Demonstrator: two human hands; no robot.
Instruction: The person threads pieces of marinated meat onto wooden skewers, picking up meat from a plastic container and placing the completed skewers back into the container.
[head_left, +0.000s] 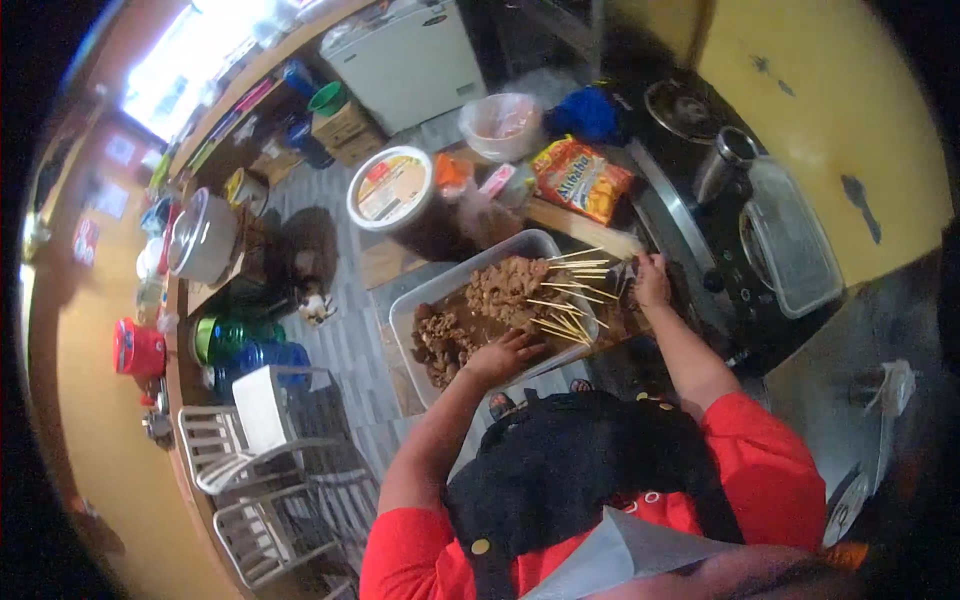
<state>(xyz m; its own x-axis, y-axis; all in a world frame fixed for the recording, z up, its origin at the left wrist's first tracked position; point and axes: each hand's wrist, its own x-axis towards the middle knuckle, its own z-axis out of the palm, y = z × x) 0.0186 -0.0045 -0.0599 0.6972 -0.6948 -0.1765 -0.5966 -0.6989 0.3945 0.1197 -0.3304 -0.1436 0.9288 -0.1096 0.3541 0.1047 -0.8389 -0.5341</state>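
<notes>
A translucent plastic tub (401, 315) lies before me with marinated meat in it. Skewered meat (506, 289) is piled in the middle, its bamboo sticks (574, 285) fanning out over the tub's right side. Loose meat pieces (441, 341) sit at the left end. My left hand (506, 358) reaches over the near wall, fingers a little apart, beside the skewered meat; no held object shows. Past the stick ends, my right hand (651, 281) has its fingertips at the end of a bundle of bare bamboo skewers (600, 234). Whether it grips any is too blurred to tell.
Beyond the tub stand a lidded round bucket (391, 191), an orange snack bag (581, 180) and a plastic-lined bowl (501, 126). On the right, a black stove (720, 259) carries a metal cup (724, 161) and a clear plastic lid (799, 240). White chairs (259, 525) stand at left.
</notes>
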